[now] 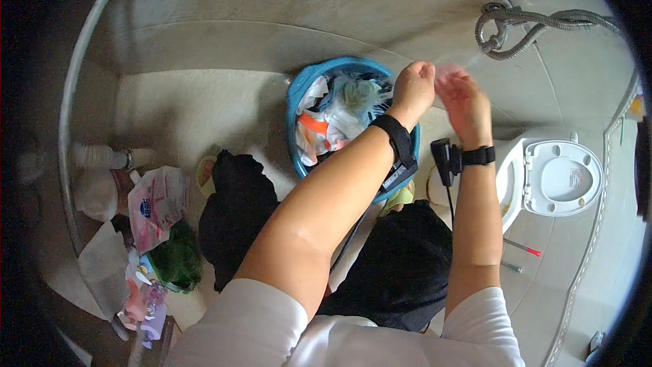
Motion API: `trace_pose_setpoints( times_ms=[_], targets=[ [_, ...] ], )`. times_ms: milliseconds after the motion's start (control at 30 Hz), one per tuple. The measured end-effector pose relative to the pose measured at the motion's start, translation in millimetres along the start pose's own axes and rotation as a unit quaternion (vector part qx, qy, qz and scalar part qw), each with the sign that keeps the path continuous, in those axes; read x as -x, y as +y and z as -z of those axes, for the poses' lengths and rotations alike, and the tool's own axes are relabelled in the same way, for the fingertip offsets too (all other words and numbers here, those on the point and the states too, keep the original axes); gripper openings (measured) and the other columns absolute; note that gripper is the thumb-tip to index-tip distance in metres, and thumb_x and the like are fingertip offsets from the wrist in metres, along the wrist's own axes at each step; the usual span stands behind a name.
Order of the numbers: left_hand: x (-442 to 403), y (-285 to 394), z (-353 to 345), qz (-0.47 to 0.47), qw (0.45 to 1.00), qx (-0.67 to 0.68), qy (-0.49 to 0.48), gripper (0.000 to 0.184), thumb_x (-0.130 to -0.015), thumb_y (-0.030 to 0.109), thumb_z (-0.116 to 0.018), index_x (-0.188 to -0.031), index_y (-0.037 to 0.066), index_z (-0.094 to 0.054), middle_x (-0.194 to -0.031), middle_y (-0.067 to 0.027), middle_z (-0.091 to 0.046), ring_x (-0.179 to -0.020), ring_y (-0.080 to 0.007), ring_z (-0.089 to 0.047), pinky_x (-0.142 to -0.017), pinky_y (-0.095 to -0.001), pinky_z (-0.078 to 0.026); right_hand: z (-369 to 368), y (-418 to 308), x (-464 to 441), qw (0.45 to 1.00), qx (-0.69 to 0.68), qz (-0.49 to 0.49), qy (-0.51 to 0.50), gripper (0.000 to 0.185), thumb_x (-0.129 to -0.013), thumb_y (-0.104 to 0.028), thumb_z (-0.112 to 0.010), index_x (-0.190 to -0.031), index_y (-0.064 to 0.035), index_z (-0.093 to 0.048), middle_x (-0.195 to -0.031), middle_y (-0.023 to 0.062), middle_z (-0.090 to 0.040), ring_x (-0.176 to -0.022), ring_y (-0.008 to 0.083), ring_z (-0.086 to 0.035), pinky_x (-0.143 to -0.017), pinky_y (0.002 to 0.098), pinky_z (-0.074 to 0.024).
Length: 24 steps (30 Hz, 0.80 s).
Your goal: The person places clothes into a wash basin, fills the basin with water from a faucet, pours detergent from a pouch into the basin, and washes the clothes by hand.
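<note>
One loosely closed left hand (415, 88) above the upper-right rim of the round blue plastic tub (292, 122), one blurred right hand (466, 105) beyond, its grip impossible to tell, white-and-orange fabric (314, 124) inside, beige floor (193, 109) spreading leftward.

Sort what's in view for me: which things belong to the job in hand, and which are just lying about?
Belongs, as far as I can judge:
- left hand and right hand, close to the tub
- blue tub
- fabrics inside it

Apparently just about:
- pink-and-white pouch
- green bag
- toilet
- red-tipped rod
</note>
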<state>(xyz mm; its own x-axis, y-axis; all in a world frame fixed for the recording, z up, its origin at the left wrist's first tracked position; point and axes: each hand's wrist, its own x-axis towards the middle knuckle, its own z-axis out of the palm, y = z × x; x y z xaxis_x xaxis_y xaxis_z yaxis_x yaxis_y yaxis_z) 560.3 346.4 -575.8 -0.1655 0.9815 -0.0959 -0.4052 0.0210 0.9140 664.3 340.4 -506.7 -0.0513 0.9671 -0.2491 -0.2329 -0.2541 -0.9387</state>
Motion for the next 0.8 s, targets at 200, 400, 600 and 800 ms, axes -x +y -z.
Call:
trace_pose_setpoints(
  times_ms=[200, 400, 600, 800],
  targets=[
    [3.7, 1.8, 6.0, 0.022, 0.998, -0.057, -0.027, 0.027, -0.083, 0.023, -0.053, -0.088, -0.002, -0.062, -0.084, -0.0209, -0.063, -0.080, -0.0315, -0.061, -0.070, -0.0374, -0.047, -33.7, -79.0, 11.4, 0.966, 0.115, 0.213, 0.093, 0.041, -0.085, -0.002, -0.038, -0.126, 0.0024, -0.035, -0.122, 0.0155, -0.046, -0.108, 0.0255, -0.048, -0.093, 0.0434, -0.0402],
    [2.6, -4.6, 18.1, 0.084, 0.987, -0.056, -0.126, 0.024, -0.081, 0.016, -0.052, -0.094, -0.003, -0.061, -0.079, -0.0073, -0.062, -0.072, -0.0151, -0.055, -0.066, -0.0274, -0.042, -43.9, -114.0, 1.3, 0.973, 0.117, 0.182, 0.079, 0.039, -0.084, -0.001, -0.040, -0.123, 0.0030, -0.036, -0.122, 0.0145, -0.044, -0.111, 0.0246, -0.046, -0.092, 0.0448, -0.0412],
    [-3.7, -5.2, 36.6, 0.096, 0.984, -0.096, -0.115, 0.020, -0.080, 0.015, -0.053, -0.090, 0.001, -0.064, -0.078, -0.0067, -0.063, -0.073, -0.0149, -0.056, -0.065, -0.0284, -0.043, -62.2, -97.1, 10.8, 0.906, 0.339, 0.240, 0.085, 0.035, -0.085, -0.002, -0.040, -0.119, 0.0039, -0.040, -0.117, 0.0137, -0.046, -0.107, 0.0222, -0.047, -0.093, 0.0406, -0.0415],
    [-7.9, -11.7, 72.3, 0.050, 0.906, -0.299, -0.297, 0.033, -0.080, 0.024, -0.059, -0.101, -0.001, -0.060, -0.092, -0.0125, -0.064, -0.083, -0.0186, -0.059, -0.072, -0.0304, -0.046, -88.5, -77.3, 39.3, 0.916, 0.305, 0.246, 0.086, 0.056, -0.084, -0.005, -0.046, -0.137, -0.0102, -0.028, -0.137, 0.0079, -0.034, -0.113, 0.0189, -0.045, -0.090, 0.0338, -0.0401]
  ],
)
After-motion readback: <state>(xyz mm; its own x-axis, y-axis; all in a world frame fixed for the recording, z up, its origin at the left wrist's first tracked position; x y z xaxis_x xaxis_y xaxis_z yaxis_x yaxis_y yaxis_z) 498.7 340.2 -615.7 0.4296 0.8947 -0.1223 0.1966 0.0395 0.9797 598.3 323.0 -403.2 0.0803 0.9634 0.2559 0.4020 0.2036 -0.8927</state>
